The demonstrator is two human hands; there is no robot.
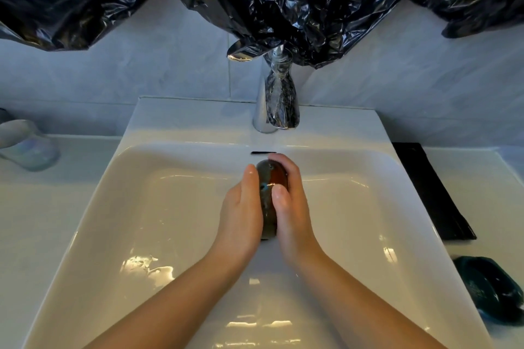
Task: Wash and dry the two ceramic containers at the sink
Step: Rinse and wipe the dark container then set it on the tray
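- I hold the brown container (272,176) over the sink (170,207) basin, below the faucet (263,110).
- My left hand (241,215) presses it with straight fingers; my right hand (292,207) curls around it.
- I should rub every side slowly, because wet glaze probably slips.

glossy white ceramic sink (175,122); chrome tap (265,110); crinkled shiny black plastic sheet (283,3).
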